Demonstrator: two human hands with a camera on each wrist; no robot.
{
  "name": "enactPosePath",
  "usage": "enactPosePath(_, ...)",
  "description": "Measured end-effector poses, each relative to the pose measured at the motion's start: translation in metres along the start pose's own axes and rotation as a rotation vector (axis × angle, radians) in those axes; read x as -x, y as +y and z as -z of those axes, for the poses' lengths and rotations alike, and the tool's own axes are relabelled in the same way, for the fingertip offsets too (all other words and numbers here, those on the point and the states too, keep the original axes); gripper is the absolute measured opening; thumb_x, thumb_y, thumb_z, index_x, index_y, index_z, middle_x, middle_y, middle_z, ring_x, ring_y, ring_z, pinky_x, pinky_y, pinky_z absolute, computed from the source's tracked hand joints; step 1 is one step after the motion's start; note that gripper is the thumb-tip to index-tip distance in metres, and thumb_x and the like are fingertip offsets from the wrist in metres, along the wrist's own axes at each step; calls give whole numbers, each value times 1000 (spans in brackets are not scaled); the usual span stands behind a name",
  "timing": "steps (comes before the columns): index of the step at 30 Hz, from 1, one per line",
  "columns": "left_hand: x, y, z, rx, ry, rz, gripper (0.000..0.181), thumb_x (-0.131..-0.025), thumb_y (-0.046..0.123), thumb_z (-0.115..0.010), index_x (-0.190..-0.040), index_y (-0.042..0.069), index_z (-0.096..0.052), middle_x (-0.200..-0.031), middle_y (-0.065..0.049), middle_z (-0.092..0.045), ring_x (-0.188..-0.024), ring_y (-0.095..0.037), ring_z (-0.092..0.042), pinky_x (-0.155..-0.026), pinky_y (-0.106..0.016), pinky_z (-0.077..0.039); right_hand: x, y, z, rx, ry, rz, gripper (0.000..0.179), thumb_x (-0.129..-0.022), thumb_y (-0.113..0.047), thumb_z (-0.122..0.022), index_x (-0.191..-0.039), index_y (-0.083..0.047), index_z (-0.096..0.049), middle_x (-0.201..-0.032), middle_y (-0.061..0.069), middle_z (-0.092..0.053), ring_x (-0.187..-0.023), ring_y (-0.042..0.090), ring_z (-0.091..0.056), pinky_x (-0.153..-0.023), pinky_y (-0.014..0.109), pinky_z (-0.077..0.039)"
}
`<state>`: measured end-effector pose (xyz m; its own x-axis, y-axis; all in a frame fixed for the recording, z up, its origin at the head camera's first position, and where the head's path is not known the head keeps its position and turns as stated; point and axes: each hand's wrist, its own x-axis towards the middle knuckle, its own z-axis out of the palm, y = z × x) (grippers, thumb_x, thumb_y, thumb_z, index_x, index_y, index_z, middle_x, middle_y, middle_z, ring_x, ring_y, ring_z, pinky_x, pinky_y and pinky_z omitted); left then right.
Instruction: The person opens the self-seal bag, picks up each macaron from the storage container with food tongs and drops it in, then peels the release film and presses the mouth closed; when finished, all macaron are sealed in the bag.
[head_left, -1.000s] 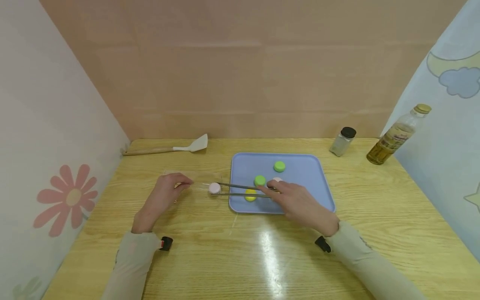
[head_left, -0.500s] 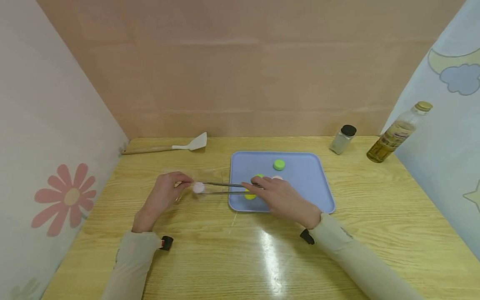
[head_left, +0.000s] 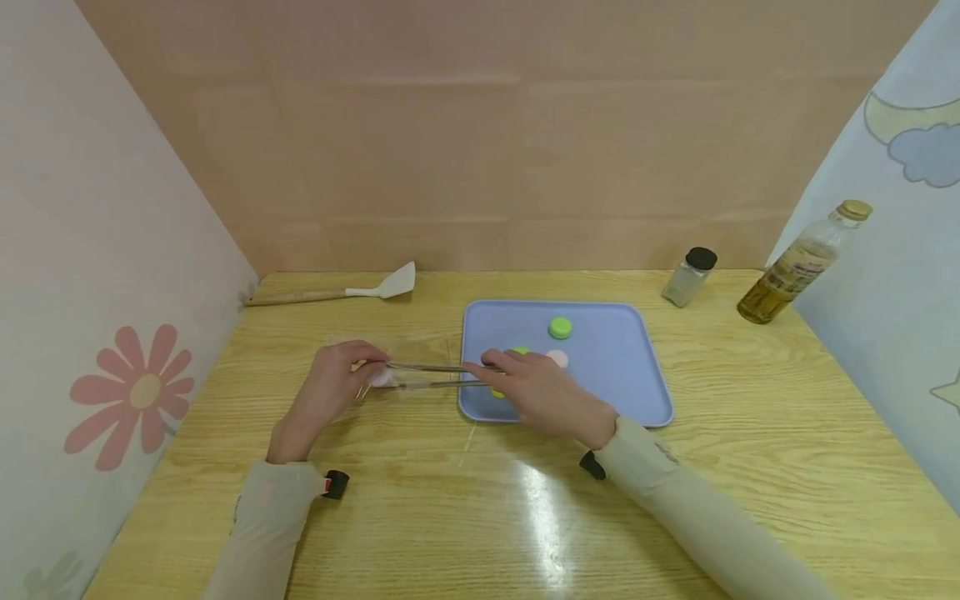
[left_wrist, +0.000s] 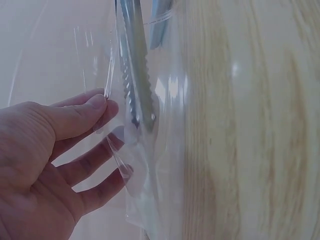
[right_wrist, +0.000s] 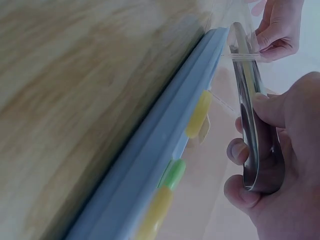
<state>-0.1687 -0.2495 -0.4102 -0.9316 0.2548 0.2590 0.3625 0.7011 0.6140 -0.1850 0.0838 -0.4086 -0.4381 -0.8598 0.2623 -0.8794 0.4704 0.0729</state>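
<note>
The wood-grain table (head_left: 420, 517) meets a tan backdrop (head_left: 450, 150). Reference point: blue tray (head_left: 618, 371). Spatula (head_left: 322, 296): ten o'clock. Jar (head_left: 682, 283) and bottle (head_left: 787, 279): two o'clock. At nine o'clock, the left hand (head_left: 335, 377) pinches a clear bag (left_wrist: 172, 90); the right hand (head_left: 543, 392) grips metal tongs (right_wrist: 267, 155), tips inside the bag beside a pale piece (head_left: 382, 378). The right hand partly obstructs the tray.

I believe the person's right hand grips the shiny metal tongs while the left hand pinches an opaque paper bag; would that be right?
Not quite: the left hand pinches a transparent plastic bag, not paper, as the left wrist view shows. The right hand does grip the shiny metal tongs.
</note>
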Motion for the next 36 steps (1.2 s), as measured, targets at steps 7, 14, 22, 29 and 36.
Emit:
enactPosePath(7,-1,1,1,-6,17,-12,13,-93,1,-72,-104,3,-79,-103,-6,-74,-93,-25,-69,-78,-44,-56,-11,-4,-1,14,5,34,72,-84,14,-57,-150,-13,-50,-120,2,-54,-77,14,-48,-57,24,-35)
enactPosePath(14,0,2,2,-26,30,-19,12,-93,0,-72,-103,2,-79,-104,-8,-74,-93,-27,-69,-78,-46,-56,-19,-9,-1,50,8,63,76,-77,12,-63,-148,-14,-52,-119,2,-55,-77,13,-50,-54,24,-36)
enactPosePath(22,0,3,3,-39,42,-44,12,-92,-1,-72,-102,1,-79,-102,-8,-74,-86,-24,-69,-74,-43,-56,-25,-12,-3,52,-32,65,74,-81,8,-66,-149,-15,-51,-121,2,-53,-78,12,-50,-52,23,-33)
enactPosePath(29,0,4,4,-28,33,-28,13,-93,-1,-71,-104,1,-78,-103,-8,-74,-89,-25,-69,-77,-44,-56,-25,-14,-3,44,-34,80,67,-84,10,-61,-147,-14,-54,-112,2,-53,-71,12,-44,-50,22,-26)
enactPosePath(36,1,3,3,-30,26,-41,14,-91,-3,-72,-103,0,-78,-102,-9,-74,-88,-26,-70,-75,-43,-57,-24,-14,-1,48,-43,82,69,-83,9,-63,-148,-14,-52,-114,1,-53,-71,11,-43,-50,22,-26)
